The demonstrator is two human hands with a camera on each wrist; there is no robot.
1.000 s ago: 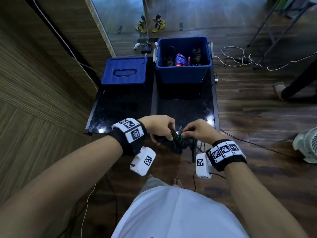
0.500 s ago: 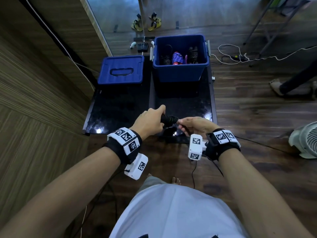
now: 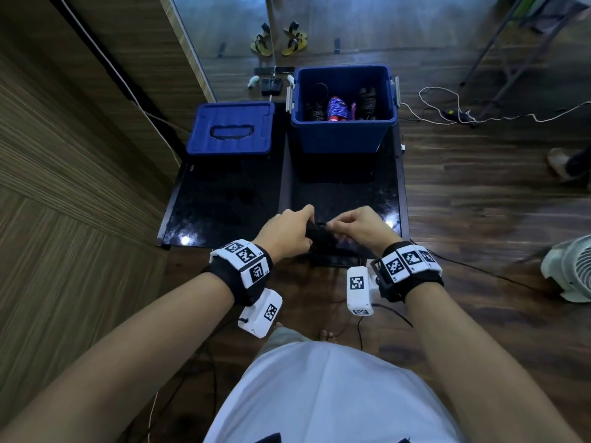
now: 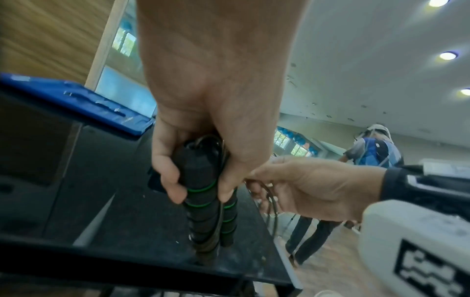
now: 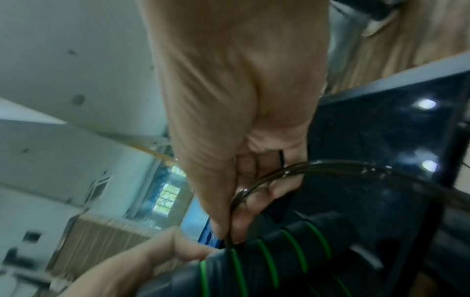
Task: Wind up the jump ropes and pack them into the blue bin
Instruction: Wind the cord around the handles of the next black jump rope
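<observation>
My left hand [image 3: 289, 233] [image 4: 201, 172] grips the two black jump rope handles with green rings [image 4: 206, 211] [image 5: 274, 259], held together over the near edge of the black table [image 3: 224, 199]. My right hand [image 3: 355, 225] [image 5: 244, 211] pinches the thin black cord [image 5: 318, 166] right beside the handles, where it loops round my fingers. The open blue bin [image 3: 342, 135] stands at the table's far end with wound ropes [image 3: 335, 108] inside, black and purple ones.
The blue bin lid [image 3: 230, 129] lies flat on the table left of the bin. A wood-panelled wall runs along the left. White cables [image 3: 447, 107] trail on the floor to the right, and a white fan [image 3: 569, 270] stands at the far right.
Both hands have moved forward over the table's near edge. The left hand turned the handles, and the right hand stayed at them with the cord.
</observation>
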